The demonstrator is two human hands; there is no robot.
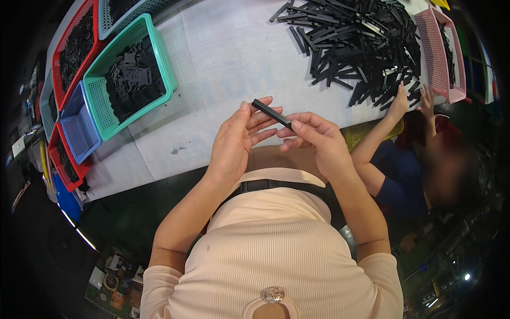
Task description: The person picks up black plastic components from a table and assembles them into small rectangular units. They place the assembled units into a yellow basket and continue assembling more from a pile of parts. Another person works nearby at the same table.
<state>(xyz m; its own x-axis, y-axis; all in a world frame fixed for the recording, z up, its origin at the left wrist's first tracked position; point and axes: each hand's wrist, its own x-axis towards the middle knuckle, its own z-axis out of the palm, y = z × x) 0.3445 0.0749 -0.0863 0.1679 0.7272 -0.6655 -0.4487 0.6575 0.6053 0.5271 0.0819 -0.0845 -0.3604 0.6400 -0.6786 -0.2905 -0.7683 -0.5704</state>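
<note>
Black strip (272,113), a short flat plastic bar, sits between both hands just above the near edge of the desk (234,58), tilted so its left end points up and away. The left hand (236,138) has its fingers spread and lightly curled, fingertips touching the strip's left half from below and behind. The right hand (316,139) is closed on the strip's right end, thumb and forefinger pinched together over it.

Far to the right on the white-covered desk lies a large loose pile of black strips (356,42) of the same kind, crossing each other in all directions. Beside that pile, at the right edge, stands a pink basket (441,53) holding a few dark pieces. On the left side a green basket (133,74) holds small black parts, with a red basket (74,48) beyond it, also full of dark parts, and a blue basket (78,127) nearer. Another red basket (66,162) sits at the near left corner.

At the right, a second person (419,170) in dark blue reaches up with both hands to the near edge of the pile.
</note>
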